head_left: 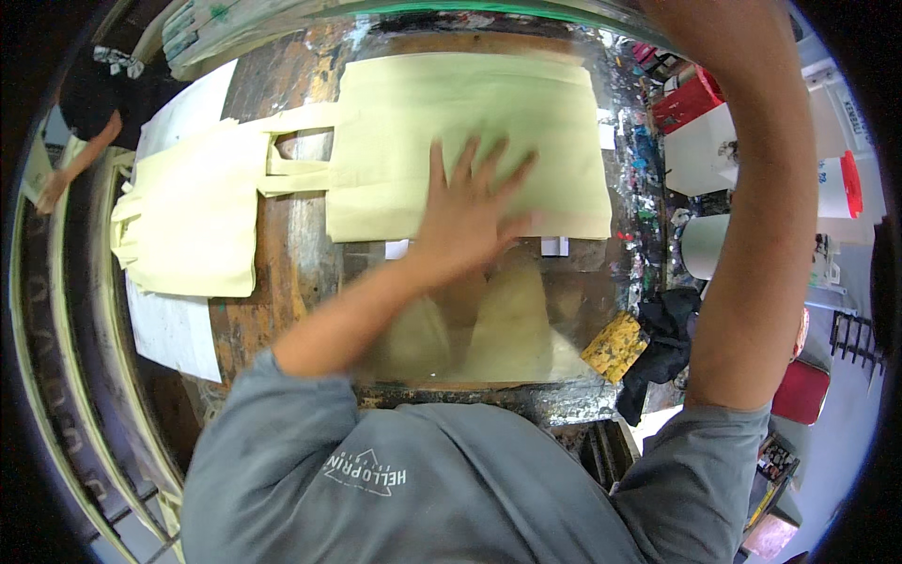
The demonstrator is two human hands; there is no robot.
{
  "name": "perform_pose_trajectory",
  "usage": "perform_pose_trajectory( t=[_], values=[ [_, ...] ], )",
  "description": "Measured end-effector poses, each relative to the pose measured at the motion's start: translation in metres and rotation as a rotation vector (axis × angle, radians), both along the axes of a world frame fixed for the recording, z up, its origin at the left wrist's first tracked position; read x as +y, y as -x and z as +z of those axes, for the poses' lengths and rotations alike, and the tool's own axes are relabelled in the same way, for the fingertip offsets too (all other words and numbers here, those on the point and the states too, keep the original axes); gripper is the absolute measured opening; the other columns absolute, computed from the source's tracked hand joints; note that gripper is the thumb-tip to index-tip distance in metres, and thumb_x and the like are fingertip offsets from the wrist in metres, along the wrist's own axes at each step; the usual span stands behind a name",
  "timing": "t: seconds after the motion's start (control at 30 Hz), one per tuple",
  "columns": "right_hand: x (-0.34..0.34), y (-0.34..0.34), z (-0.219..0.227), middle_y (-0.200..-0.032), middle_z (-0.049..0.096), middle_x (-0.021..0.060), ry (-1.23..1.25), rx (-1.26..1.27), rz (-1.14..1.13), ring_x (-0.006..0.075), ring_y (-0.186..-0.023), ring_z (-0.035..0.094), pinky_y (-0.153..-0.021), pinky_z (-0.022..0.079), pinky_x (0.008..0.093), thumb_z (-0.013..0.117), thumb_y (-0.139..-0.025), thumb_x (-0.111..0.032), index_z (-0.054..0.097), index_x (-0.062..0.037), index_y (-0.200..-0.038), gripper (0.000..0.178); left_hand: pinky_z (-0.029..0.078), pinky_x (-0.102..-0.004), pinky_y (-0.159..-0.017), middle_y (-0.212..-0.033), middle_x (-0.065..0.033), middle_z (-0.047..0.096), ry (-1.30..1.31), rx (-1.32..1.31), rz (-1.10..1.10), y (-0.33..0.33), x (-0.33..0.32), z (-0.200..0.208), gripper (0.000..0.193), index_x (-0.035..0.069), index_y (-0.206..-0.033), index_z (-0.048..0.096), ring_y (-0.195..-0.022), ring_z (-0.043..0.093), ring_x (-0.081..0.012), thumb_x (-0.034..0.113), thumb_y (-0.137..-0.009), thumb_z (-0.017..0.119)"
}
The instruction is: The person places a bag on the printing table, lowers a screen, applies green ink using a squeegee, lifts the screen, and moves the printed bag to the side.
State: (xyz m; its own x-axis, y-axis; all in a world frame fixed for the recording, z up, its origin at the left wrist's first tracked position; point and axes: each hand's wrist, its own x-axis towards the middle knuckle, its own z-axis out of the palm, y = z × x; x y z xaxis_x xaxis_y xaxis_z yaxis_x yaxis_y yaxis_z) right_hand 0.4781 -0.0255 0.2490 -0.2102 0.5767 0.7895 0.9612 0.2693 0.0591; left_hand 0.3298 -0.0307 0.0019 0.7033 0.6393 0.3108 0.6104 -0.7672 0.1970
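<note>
A pale yellow cloth tote bag (395,113) lies flat on the work board, with its strap handles (301,179) stretched out to the left. On the bag's middle rests my left hand (474,202), fingers spread and slightly blurred, holding nothing. Whether it presses or slides, I cannot tell. My right arm reaches up along the right side to the top edge, where the hand is out of the picture. At the far edge runs a green-edged frame (470,7), close to where my right arm leaves the view.
More yellow tote bags (193,211) lie on white sheets at the left. A yellow patterned sponge (615,346) and a black cloth (662,338) sit at the near right corner. White tubs (705,246) stand rightward. Another person's hand (54,188) shows far left, beside slatted racks (70,376).
</note>
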Motion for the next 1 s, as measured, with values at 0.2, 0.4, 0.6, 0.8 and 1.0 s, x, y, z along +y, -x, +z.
perform_pose_trajectory(
  t=[0.2,0.4,0.6,0.8,1.0],
  values=[
    [0.0,0.011,0.039,-0.071,0.067,0.0042,0.599,0.277,-0.204,0.0109,-0.055,0.051,-0.046,0.038,0.0278,0.05,-0.105,-0.075,0.07,-0.0089,-0.083,0.073,0.008,-0.0858,-0.121,-0.176,-0.0166,0.034,0.051,0.02,0.032,0.014,-0.04,-0.099,0.057,0.025,-0.163,0.052,-0.161,0.024,-0.0535,0.05,-0.112,0.049],
    [0.004,-0.023,0.004,-0.067,0.06,0.0023,0.3,-0.049,-0.205,0.0137,-0.056,0.046,-0.058,0.04,0.0344,0.044,-0.105,-0.08,0.062,-0.0128,-0.075,0.076,0.022,-0.0709,-0.126,-0.171,-0.0206,0.04,0.104,-0.229,0.13,0.028,-0.03,0.01,0.072,0.014,-0.163,0.048,-0.158,0.036,-0.0443,0.047,-0.103,0.069],
    [-0.042,-0.023,-0.051,-0.108,0.071,0.0182,0.57,-0.123,-0.108,0.0384,-0.108,0.07,-0.085,0.051,0.0545,0.077,-0.091,-0.063,0.065,-0.0063,-0.118,0.064,0.058,-0.0361,-0.101,-0.131,-0.014,0.073,0.831,-1.079,0.211,0.132,-0.01,0.096,0.084,0.001,-0.145,0.059,-0.113,0.072,-0.0195,0.021,-0.076,0.102],
    [-0.049,-0.027,-0.133,-0.109,0.071,0.0137,0.698,-0.02,-0.18,0.0389,-0.111,0.069,-0.084,0.049,0.0578,0.094,-0.076,-0.037,0.058,-0.0094,-0.12,0.063,0.056,-0.0404,-0.104,-0.13,-0.0161,0.077,0.62,-0.81,0.378,0.157,-0.059,-0.02,0.103,0.0,-0.155,0.056,-0.113,0.074,-0.0292,0.032,-0.069,0.104],
    [-0.106,0.003,-0.17,-0.113,0.066,0.0078,0.8,-0.104,-0.161,0.0311,-0.11,0.064,-0.089,0.044,0.0514,0.093,-0.077,-0.031,0.059,-0.014,-0.124,0.06,0.033,-0.0454,-0.104,-0.12,-0.0115,0.077,0.306,-0.534,0.487,0.165,-0.067,-0.07,0.124,0.001,-0.162,0.048,-0.111,0.064,-0.03,0.055,-0.063,0.101]
  ],
)
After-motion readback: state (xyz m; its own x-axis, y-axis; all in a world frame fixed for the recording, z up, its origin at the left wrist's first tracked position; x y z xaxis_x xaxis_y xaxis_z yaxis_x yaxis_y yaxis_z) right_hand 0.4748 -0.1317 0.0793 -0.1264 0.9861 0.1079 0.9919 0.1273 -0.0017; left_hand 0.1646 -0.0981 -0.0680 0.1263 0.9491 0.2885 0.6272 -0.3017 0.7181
